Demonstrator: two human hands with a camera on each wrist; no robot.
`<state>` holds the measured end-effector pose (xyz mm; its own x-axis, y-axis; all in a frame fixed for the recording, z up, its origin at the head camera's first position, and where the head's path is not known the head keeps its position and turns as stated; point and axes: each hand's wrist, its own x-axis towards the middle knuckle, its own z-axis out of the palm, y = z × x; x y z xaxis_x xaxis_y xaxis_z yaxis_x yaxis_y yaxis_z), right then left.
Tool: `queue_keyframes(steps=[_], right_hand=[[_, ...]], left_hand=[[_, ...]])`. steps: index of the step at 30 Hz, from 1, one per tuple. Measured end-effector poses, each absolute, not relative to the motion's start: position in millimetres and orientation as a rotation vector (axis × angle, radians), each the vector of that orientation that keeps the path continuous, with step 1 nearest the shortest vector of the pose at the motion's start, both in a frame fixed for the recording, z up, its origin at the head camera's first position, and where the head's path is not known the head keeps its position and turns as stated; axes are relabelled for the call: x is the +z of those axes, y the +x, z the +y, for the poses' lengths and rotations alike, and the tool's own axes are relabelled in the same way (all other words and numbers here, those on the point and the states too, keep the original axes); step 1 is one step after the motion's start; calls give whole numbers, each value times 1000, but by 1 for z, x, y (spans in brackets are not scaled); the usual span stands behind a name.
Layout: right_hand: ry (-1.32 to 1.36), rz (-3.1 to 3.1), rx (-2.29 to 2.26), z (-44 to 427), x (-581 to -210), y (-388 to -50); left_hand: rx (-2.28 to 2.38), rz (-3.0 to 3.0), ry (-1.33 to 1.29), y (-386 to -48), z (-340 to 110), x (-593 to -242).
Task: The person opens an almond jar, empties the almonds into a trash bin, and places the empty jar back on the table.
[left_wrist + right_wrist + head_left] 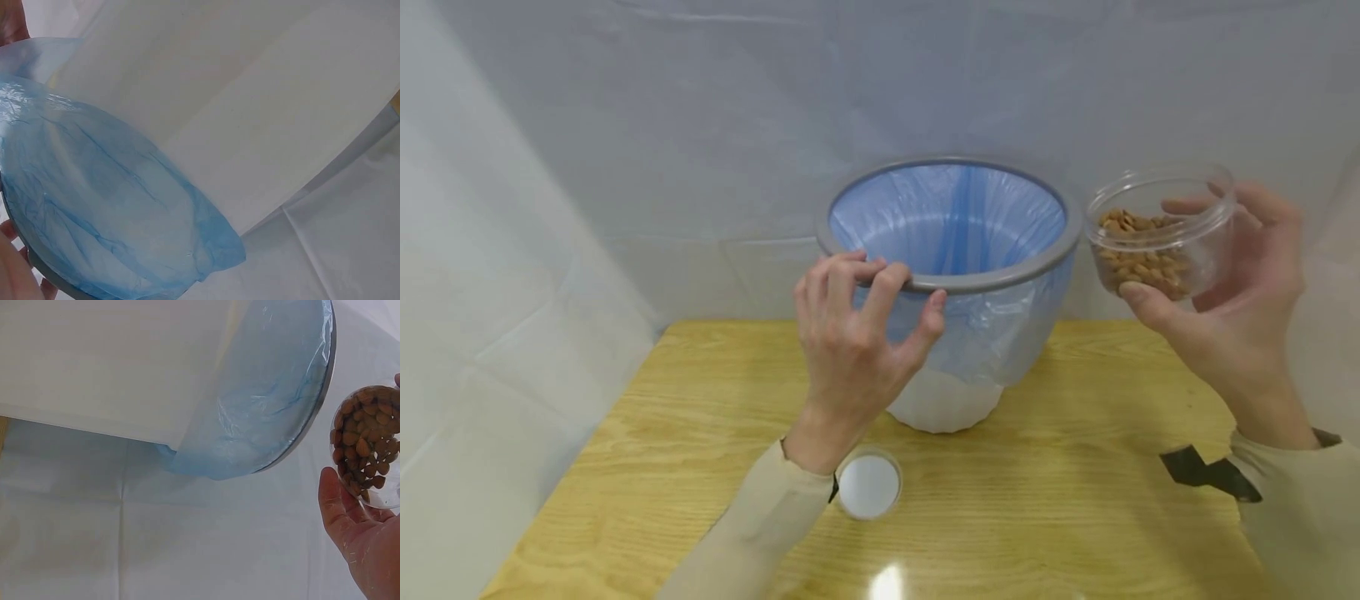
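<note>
A white trash can [947,404] stands on the table, lined with a blue plastic bag [112,206] folded out over its grey rim [1000,279]. My left hand [857,342] grips the near left of that rim with bent fingers, the thumb in front. To the right of the can, my right hand [1255,283] holds a clear round plastic tub [1213,237] up off the table, tilted slightly toward the can. Brown almonds [369,437] lie in the tub, seen through its bottom in the right wrist view. No lid sits on the tub.
On the wooden table [1075,500], a small round white thing with a pale edge [868,487] lies beside my left wrist. Pale sheeting [700,125] hangs behind the table and along its left side.
</note>
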<state>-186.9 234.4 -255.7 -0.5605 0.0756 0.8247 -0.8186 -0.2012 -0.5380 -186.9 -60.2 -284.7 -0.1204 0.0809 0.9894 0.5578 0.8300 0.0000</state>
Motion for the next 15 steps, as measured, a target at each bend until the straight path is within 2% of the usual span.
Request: queue_keyframes(steps=[15], right_hand=[[917,-1452,1829,228,-247,-190]], left_hand=[[-439,-1652,-509,-187,-59,-286]])
